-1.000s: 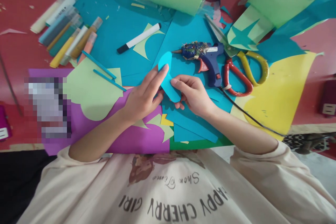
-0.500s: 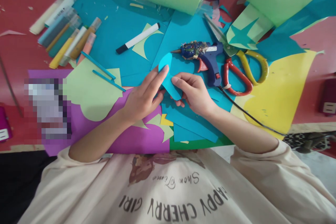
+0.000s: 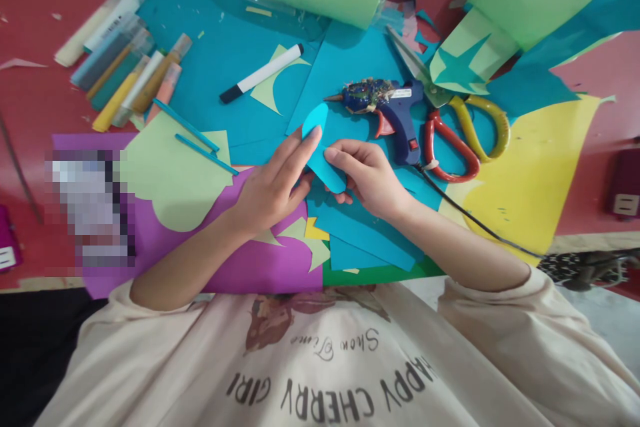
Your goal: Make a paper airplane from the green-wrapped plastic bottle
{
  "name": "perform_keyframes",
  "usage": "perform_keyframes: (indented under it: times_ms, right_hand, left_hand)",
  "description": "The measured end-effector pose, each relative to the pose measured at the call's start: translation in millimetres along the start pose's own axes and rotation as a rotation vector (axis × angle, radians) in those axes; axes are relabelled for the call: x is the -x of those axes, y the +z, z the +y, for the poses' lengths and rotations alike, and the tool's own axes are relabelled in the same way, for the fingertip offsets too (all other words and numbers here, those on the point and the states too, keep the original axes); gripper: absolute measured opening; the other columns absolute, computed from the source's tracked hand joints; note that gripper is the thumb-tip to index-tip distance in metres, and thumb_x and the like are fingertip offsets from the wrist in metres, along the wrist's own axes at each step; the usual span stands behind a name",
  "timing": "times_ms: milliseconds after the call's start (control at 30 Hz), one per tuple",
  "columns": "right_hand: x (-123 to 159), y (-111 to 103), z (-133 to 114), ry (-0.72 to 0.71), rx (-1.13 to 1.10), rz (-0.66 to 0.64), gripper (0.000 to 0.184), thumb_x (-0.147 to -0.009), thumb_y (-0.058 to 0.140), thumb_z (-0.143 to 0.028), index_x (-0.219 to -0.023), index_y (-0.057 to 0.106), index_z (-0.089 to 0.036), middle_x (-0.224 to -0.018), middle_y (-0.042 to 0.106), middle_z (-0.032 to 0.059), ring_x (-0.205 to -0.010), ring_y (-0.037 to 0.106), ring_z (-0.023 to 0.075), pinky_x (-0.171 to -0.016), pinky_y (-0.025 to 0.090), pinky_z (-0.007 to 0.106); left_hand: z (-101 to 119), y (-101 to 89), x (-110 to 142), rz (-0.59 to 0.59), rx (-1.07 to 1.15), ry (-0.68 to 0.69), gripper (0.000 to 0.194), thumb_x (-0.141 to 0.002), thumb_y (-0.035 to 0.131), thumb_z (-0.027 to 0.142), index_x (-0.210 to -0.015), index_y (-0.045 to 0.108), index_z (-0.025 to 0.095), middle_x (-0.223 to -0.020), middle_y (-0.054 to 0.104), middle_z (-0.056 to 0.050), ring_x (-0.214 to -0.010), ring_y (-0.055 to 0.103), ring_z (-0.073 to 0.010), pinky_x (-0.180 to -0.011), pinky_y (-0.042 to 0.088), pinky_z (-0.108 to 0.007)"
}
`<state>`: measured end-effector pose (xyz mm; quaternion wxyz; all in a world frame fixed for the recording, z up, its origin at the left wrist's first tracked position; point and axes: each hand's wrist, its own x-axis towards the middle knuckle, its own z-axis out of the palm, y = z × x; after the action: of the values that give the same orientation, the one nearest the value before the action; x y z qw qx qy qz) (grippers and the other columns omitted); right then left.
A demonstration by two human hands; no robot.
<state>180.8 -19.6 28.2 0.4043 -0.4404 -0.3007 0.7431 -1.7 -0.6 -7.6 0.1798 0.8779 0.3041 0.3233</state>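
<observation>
Between my hands is a small piece of bright blue paper point(image 3: 324, 159) with rounded ends, held slanting over the table. My left hand point(image 3: 277, 183) grips its upper left side, fingers laid along the edge and the thumb underneath. My right hand point(image 3: 369, 175) pinches its lower right part between thumb and fingers; some of those fingertips are hidden behind the paper. Just beyond the paper lies a blue glue gun point(image 3: 387, 99) with a red trigger, its nozzle pointing left. Scissors point(image 3: 437, 103) with one red and one yellow handle rest beside it.
Several markers point(image 3: 123, 57) lie at the upper left, and a white marker point(image 3: 263, 72) with black ends lies ahead. Purple paper point(image 3: 220, 270), pale green paper point(image 3: 175, 180) and yellow paper point(image 3: 535, 173) cover parts of the red table. A black cord point(image 3: 470, 220) runs right from the glue gun.
The blue paper's lower end has tilted slightly in my fingers. Both hands keep almost the same place and grip.
</observation>
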Motion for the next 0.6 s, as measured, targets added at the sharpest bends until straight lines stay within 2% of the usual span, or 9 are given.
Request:
perform_keyframes:
  times_ms: [267, 400, 600]
  right_hand:
    - [0.0, 0.1, 1.5, 0.004, -0.013, 0.026, 0.038, -0.076, 0.074, -0.047, -0.068, 0.053, -0.017, -0.045, 0.055, -0.0074, -0.031, 0.050, 0.0056, -0.026, 0.034, 0.015]
    - [-0.7, -0.6, 1.8, 0.016, -0.018, -0.002, 0.040, -0.074, 0.075, -0.049, -0.068, 0.053, -0.017, -0.045, 0.054, -0.0074, -0.031, 0.050, 0.0060, -0.026, 0.034, 0.015]
    - [-0.9, -2.2, 3.3, 0.003, -0.021, -0.041, 0.036, -0.079, 0.072, -0.045, -0.067, 0.054, -0.017, -0.044, 0.054, -0.0067, -0.032, 0.050, 0.0063, -0.028, 0.035, 0.015]
  left_hand:
    - [0.9, -1.4, -1.8, 0.005, -0.031, 0.033, 0.062, -0.099, 0.044, 0.033, -0.154, 0.015, 0.033, -0.146, 0.051, -0.009, -0.132, 0.054, -0.0263, -0.102, 0.054, -0.035]
    - [1.1, -1.1, -2.4, 0.012, 0.002, 0.033, 0.062, -0.099, 0.045, 0.032, -0.154, 0.016, 0.034, -0.146, 0.051, -0.008, -0.131, 0.054, -0.0272, -0.102, 0.054, -0.036]
    - [-1.0, -0.9, -0.1, 0.010, 0.021, 0.003, 0.061, -0.098, 0.046, 0.036, -0.153, 0.019, 0.036, -0.144, 0.052, -0.007, -0.133, 0.053, -0.0284, -0.105, 0.052, -0.040]
